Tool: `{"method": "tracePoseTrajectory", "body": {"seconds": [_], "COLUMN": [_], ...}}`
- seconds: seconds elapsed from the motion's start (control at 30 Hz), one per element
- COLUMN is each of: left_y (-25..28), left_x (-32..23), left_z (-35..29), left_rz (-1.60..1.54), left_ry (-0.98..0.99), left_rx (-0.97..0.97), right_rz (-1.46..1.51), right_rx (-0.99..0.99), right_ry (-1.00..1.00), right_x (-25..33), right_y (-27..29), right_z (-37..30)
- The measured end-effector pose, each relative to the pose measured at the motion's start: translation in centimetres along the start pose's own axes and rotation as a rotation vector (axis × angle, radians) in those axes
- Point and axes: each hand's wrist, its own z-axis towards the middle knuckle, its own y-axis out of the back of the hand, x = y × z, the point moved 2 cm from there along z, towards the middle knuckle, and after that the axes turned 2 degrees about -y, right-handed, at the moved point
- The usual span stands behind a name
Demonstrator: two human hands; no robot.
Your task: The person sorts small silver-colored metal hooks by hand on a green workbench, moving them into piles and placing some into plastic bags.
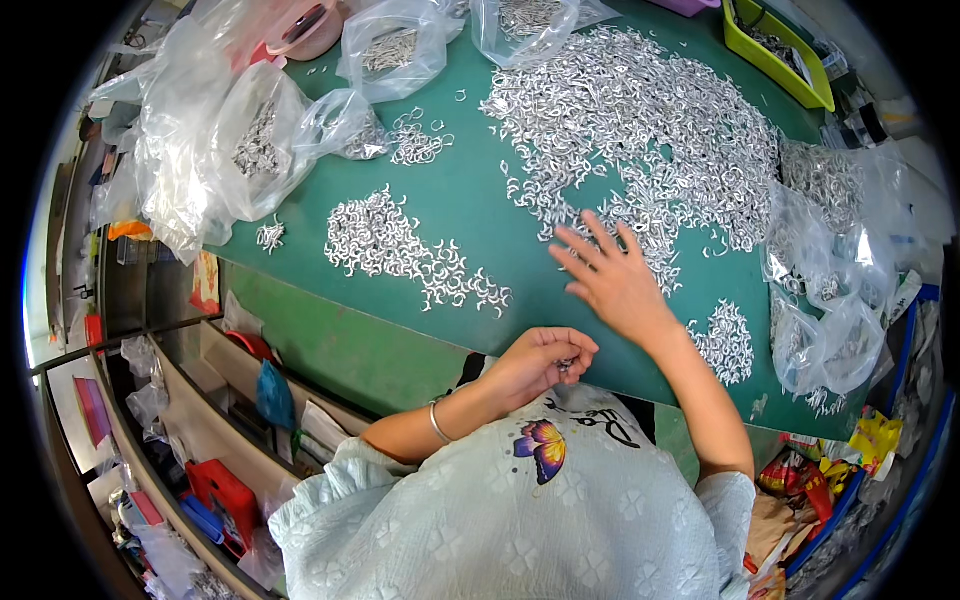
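Just past the table's near edge, my left hand (545, 362) is curled closed, palm up, around a few small silvery metal pieces (565, 366) that show between its fingers. Fingers spread, my right hand (622, 285) is over the green table at the lower edge of a large heap of small silvery crescent-shaped metal pieces (650, 130); whether it touches them I cannot tell. A smaller pile of crescents (385, 240) spreads to the left of my hands. Another small pile (724, 345) lies beside my right wrist.
Clear plastic bags of metal parts stand at the far left (260, 140), at the back (392, 45) and at the right (830, 260). A yellow-green basket (790, 65) sits at the back right. Below the table at left are shelves with a red plastic piece (225, 505).
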Motion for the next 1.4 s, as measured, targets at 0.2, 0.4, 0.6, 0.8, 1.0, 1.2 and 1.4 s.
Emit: {"method": "tracePoseTrajectory", "body": {"seconds": [0.2, 0.4, 0.6, 0.8, 1.0, 1.2, 1.4], "left_y": [-0.5, -0.1, -0.4, 0.3, -0.9, -1.4, -0.9], "left_x": [-0.3, -0.1, 0.3, 0.5, -0.9, -1.8, -0.9], "left_z": [-0.3, -0.7, -0.2, -0.7, -0.8, -0.7, 0.5], "left_rz": [-0.019, -0.049, -0.040, -0.038, -0.322, -0.451, -0.489], "left_ry": [-0.055, -0.106, -0.066, -0.117, -0.223, -0.284, -0.183], "left_rx": [0.022, -0.010, 0.025, 0.011, 0.000, 0.091, 0.111], "right_rz": [-0.064, 0.025, 0.000, -0.185, 0.307, 0.631, 0.548], "right_rx": [-0.159, -0.101, 0.074, -0.111, -0.288, -0.261, -0.239], "right_ry": [-0.155, -0.164, 0.139, -0.022, -0.172, -0.328, -0.212], "right_x": [-6.0, -2.3, 0.1, -4.8, -0.8, 3.3, 6.2], "right_y": [0.4, 3.1, 0.3, 0.7, 3.2, 5.0, 5.3], "right_z": [0.6, -0.9, 1.6, 2.4, 0.6, -3.1, -4.0]}}
